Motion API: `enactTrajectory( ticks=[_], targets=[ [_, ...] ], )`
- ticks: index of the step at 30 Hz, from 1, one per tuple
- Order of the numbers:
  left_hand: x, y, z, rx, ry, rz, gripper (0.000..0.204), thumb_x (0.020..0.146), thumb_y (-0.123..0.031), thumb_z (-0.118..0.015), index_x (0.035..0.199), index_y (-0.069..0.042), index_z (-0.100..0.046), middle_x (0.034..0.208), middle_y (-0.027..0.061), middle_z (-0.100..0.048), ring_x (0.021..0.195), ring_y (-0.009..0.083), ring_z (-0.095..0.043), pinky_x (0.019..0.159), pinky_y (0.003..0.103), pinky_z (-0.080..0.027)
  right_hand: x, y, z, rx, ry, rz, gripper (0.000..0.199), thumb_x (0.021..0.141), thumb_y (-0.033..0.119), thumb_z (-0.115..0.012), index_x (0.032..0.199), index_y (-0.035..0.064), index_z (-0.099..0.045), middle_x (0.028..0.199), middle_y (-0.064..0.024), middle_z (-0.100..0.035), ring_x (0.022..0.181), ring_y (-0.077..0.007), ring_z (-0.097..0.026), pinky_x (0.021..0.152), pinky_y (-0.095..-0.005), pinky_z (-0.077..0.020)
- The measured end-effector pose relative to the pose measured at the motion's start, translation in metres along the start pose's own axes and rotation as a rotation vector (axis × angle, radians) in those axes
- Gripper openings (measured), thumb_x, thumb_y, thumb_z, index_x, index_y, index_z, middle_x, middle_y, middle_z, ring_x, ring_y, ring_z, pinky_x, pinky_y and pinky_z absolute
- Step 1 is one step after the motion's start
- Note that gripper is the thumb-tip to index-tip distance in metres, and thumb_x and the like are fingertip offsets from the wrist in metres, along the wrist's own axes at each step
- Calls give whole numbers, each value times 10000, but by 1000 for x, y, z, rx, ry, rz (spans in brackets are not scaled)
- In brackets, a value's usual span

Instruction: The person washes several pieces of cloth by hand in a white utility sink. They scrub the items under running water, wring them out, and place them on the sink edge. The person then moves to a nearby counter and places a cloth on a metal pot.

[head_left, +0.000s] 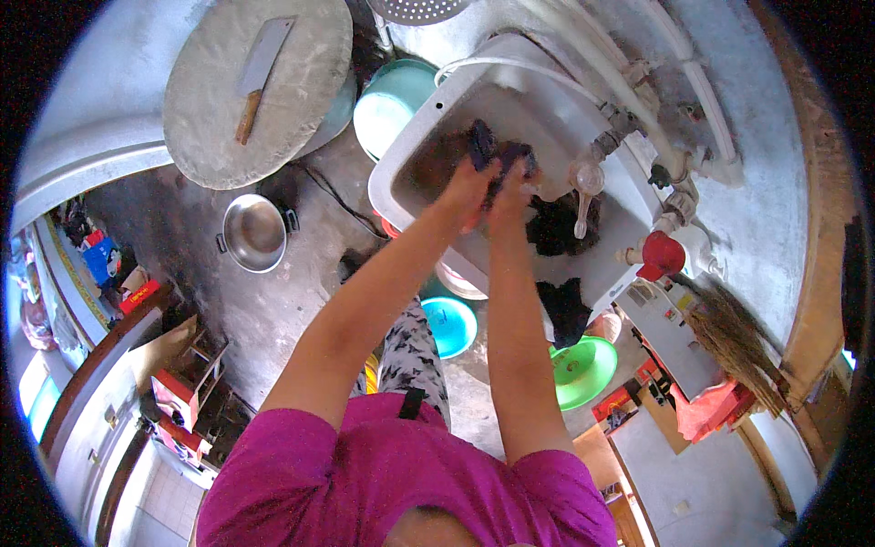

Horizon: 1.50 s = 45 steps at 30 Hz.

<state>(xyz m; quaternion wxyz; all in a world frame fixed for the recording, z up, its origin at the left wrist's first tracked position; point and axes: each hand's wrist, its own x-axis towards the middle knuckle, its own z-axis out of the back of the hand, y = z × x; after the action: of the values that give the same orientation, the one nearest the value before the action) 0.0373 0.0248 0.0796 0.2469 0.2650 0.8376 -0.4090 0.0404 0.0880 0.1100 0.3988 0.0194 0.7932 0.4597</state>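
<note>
Here both hands are clamped together on a dark wet cloth [497, 157], the left hand [467, 187] and right hand [512, 193] pressed side by side, holding it over the white sink [428, 137]. A second dark cloth [558, 226] lies in the sink just beside a plastic tap [585, 182]. A steel pot [254, 233] sits on the floor, well apart.

Dark wet cloth [499, 157]; smooth white plastic basin [415, 150]

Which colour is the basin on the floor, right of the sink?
Bright green basin, best seen in the head view.
</note>
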Motion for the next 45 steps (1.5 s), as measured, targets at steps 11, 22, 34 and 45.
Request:
enactTrajectory(
  ticks=[11,22,34,45],
  targets=[
    [-14,-20,-21,77,-88,141,430,931,-232,-609,1290,-53,-455,1163,114,-582,1106,248,-538,880,419,-484,5,-5,21,153,102,-95,406,951,348,-545,1269,102,-486,1209,-92,-565,1098,-214,-542,885,-357,-487],
    [35,-18,-30,744,-346,-262,543,841,-477,-627,1083,9,-623,982,225,-672,919,386,-651,811,448,-502,-26,-25,19,-28,-51,33,525,954,397,-554,1394,188,-358,1272,-52,-511,1115,-201,-548,837,-325,-475],
    [-10,-59,-45,1338,162,-284,505,874,-464,-568,1035,11,-626,922,247,-668,842,409,-647,792,474,-512,19,-19,63,365,291,-430,540,908,481,-527,1353,183,-463,1327,-58,-526,1219,-291,-505,988,-469,-418],
    [-17,-17,-45,-481,214,532,486,881,-486,-583,1113,-61,-619,987,117,-698,912,259,-677,844,391,-544,28,9,60,576,438,-425,464,911,358,-553,1305,119,-507,1206,-134,-593,1041,-291,-608,835,-418,-540]
  ],
)
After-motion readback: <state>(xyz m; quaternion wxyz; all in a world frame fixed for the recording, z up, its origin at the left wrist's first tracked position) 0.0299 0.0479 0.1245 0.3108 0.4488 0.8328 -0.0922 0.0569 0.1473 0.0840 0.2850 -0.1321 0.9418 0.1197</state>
